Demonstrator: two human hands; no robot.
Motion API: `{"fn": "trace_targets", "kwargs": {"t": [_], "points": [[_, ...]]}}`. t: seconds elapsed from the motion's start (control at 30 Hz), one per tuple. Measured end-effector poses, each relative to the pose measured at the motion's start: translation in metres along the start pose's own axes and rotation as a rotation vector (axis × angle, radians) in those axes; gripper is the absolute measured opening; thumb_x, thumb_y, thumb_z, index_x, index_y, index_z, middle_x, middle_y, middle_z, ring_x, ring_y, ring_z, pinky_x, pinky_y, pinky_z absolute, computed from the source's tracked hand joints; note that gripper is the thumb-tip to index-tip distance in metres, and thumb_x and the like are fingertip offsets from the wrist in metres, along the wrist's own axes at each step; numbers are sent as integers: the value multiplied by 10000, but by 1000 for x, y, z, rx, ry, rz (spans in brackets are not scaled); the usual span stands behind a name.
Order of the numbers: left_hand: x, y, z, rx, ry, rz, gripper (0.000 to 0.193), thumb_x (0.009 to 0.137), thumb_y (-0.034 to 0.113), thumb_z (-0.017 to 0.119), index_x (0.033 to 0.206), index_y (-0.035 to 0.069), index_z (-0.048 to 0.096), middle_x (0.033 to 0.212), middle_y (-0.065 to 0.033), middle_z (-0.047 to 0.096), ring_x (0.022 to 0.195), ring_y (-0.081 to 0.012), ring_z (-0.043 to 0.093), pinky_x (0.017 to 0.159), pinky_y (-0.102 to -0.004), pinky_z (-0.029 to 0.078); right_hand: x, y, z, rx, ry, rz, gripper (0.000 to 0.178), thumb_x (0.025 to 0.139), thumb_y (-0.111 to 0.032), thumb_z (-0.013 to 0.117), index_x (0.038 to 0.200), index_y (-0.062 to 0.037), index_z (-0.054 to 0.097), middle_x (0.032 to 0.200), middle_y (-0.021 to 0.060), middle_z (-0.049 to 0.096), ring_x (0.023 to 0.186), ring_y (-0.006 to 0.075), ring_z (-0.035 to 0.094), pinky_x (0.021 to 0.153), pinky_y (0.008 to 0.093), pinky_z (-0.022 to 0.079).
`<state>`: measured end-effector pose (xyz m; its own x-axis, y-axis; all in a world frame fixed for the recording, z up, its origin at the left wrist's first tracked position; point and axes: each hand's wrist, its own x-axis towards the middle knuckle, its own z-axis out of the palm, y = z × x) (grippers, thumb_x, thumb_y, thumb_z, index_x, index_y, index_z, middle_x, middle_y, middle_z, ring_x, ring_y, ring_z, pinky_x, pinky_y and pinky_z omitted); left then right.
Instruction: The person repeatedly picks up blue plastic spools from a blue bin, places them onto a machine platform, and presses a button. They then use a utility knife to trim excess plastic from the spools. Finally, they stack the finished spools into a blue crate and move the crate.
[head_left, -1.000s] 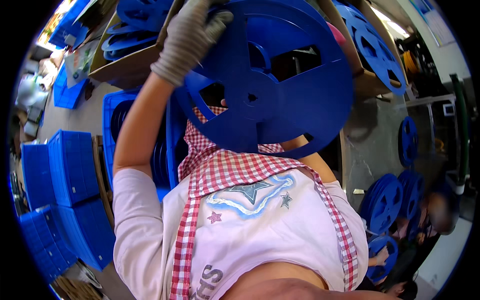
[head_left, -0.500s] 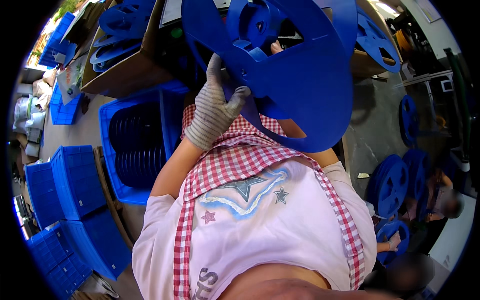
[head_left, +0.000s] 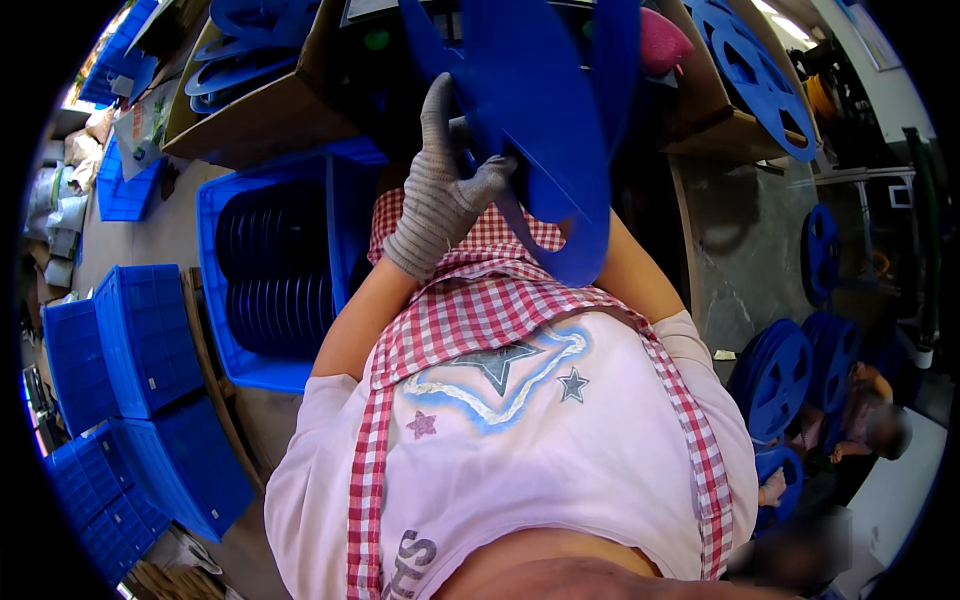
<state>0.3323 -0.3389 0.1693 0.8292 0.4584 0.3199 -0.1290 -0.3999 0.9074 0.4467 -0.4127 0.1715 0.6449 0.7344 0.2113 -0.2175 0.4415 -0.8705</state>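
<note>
A large blue plastic reel [head_left: 545, 130] is held up in front of my apron, turned partly edge-on and slightly blurred. My left hand [head_left: 445, 190], in a grey striped knit glove, grips its left side, with the forefinger stretched up along it and the thumb bent in at the near side. My right forearm [head_left: 635, 260] rises from the right and passes behind the reel, which hides my right hand and its fingers. The red-and-white checked apron [head_left: 480, 270] lies just below the reel.
On the left stands a blue crate [head_left: 265, 372] of dark discs. Cardboard boxes [head_left: 270, 115] hold more blue reels on both sides. Stacked blue crates [head_left: 150, 345] are at far left. A pink thing [head_left: 665, 42] shows behind the reel. More reels [head_left: 775, 375] and another person's hand [head_left: 773, 488] are at right.
The reel has turned from nearly face-on to more edge-on and shifted left. The pink thing has come into sight. My right fingertip, seen before through the reel's opening, is now hidden.
</note>
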Motion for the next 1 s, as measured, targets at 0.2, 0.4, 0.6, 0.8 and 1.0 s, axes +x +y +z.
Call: {"fn": "trace_targets", "kwargs": {"t": [0.2,0.4,0.6,0.8,1.0], "points": [[8,-35,-15,-627,56,38,743,871,325,631,1440,126,196,1023,-54,555,895,-95,579,796,-237,535,0,-26,-8,-510,33,-147,547,849,-421,607,1323,-164,514,897,3,576,781,71,539,713,225,438],[9,-104,0,-695,128,-77,424,866,354,658,1148,67,524,848,-38,598,676,-73,586,642,-192,538,-4,-28,2,-554,-37,-82,607,818,-442,604,1334,-142,498,952,47,598,896,126,572,790,279,443],[16,-5,-13,-586,114,39,660,868,338,652,1406,149,320,1016,-51,590,823,-109,602,759,-239,537,-3,-25,2,-484,-52,-90,527,868,-345,583,1334,-114,495,833,-5,507,804,90,532,770,254,439],[16,-46,-14,-599,78,71,896,792,489,661,1477,167,182,1222,-110,539,1070,-193,598,854,-345,557,-2,-19,2,-402,-55,-67,517,878,-327,573,1343,-118,483,835,1,527,796,82,543,767,243,461],[13,-43,-16,-568,68,25,887,798,487,657,1477,165,184,1221,-110,539,1076,-189,596,851,-341,558,1,-15,-2,-421,-70,-60,527,870,-330,582,1343,-120,484,836,-1,522,807,91,543,795,257,457]]}}
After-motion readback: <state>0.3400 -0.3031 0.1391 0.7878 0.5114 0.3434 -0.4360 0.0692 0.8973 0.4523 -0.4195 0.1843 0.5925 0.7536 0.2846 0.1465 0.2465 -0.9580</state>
